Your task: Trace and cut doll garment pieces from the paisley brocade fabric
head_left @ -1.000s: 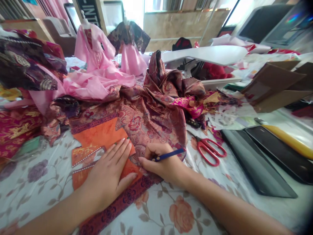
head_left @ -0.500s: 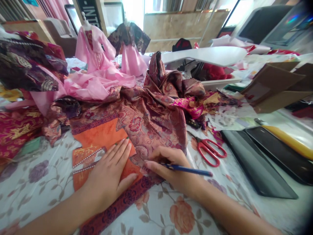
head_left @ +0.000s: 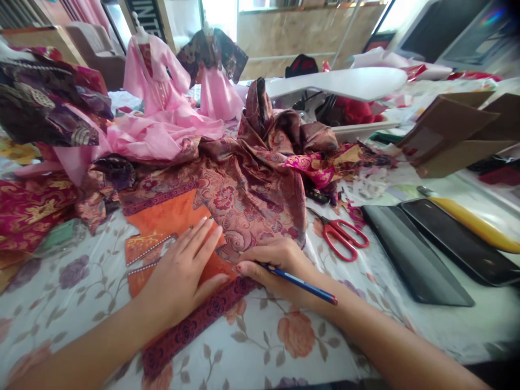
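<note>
My left hand lies flat with its fingers spread on an orange garment piece, which has white beaded edging and a dark purple patterned border. Under and behind that piece spreads a reddish-brown paisley fabric. My right hand rests at the right edge of the orange piece, fingers closed round a blue pen. The pen's rear end points right and toward me; its tip is hidden by the fingers. Red-handled scissors lie on the flowered tablecloth, right of my right hand.
Two small mannequins in pink dresses stand at the back left. On the right are a dark flat case, a black phone-like object, a yellow object and an open cardboard box. Magenta-gold fabric lies left.
The pen has tilted, its rear end now lower and further left, and my right hand has shifted slightly. My left hand stays flat on the orange piece. The whole view has moved a little.
</note>
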Motion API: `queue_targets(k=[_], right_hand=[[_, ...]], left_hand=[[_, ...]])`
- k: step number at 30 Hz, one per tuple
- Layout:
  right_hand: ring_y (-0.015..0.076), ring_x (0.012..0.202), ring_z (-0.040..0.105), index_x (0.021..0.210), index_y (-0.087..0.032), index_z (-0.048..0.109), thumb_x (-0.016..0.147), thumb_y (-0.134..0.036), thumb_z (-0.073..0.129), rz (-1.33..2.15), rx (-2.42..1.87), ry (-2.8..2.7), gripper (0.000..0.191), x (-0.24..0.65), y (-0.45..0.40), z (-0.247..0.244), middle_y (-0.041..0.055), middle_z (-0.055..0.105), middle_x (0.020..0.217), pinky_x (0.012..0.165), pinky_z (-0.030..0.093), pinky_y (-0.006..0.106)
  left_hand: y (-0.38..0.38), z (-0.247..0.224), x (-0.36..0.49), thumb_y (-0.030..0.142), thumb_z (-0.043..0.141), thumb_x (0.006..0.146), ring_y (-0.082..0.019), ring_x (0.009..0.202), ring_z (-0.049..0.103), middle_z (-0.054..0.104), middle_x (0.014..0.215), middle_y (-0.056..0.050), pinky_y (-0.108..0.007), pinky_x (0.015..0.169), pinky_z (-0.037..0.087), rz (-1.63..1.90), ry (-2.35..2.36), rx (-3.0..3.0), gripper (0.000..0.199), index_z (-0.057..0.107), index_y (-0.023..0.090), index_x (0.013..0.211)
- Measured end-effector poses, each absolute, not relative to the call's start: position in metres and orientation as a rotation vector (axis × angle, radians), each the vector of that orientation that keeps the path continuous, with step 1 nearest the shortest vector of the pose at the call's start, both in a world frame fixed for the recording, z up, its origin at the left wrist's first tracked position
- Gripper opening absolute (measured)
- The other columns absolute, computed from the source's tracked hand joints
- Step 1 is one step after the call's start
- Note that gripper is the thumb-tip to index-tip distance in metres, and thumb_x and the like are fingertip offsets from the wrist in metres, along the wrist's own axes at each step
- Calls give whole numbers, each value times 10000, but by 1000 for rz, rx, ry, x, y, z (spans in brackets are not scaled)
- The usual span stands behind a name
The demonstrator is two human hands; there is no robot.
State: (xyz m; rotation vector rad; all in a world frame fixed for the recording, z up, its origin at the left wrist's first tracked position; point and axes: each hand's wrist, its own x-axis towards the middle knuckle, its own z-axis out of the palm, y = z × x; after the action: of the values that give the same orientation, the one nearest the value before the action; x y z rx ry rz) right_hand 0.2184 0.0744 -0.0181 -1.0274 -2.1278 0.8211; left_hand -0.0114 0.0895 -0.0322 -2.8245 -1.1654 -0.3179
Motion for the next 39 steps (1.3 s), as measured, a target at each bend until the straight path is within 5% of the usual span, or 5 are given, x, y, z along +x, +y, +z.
queue_targets(k=[4,9,29,33,39], right_hand=[[74,497,407,702,-152,647,948,-340,474,871,-1044,-2130,355,218,73,-15,-24,500,556,498,302,202],[76,492,370,632,-158,619,936,-336,489,874,-1093,-2136,375,217,72,-11,-34,435,524,482,286,199],[118,604,575,762,-166,704,952,-394,448,1091,-1189,-1794,391,221,71,-12,21,670,671,564,415,225],[121,509,505,783,-171,728,947,-458,405,1061,-1278,-1564,462,222,70,-12,13,602,560,476,376,239],[95,508,462,653,-168,601,844,-269,586,1044,-1304,-1668,216,211,67,-20,-22,554,553,477,359,214]], left_hand=[[89,-23,-16,511,517,885,-303,1283,449,511,1363,-159,-476,1031,412,-557,-1111,-2852,600,446,125,1338],[75,-12,-14,165,596,869,-186,914,646,691,940,-50,-339,838,534,-947,-750,-2920,138,635,165,1002],[66,-13,7,217,552,880,-242,941,628,663,1013,-128,-388,835,564,-643,-579,-3138,273,630,83,1104],[66,-13,6,263,530,893,-245,943,625,662,1017,-133,-389,827,564,-627,-558,-3129,296,623,84,1110],[66,-14,6,270,504,910,-246,969,624,673,1024,-134,-400,858,551,-627,-547,-3113,305,623,75,1112]])
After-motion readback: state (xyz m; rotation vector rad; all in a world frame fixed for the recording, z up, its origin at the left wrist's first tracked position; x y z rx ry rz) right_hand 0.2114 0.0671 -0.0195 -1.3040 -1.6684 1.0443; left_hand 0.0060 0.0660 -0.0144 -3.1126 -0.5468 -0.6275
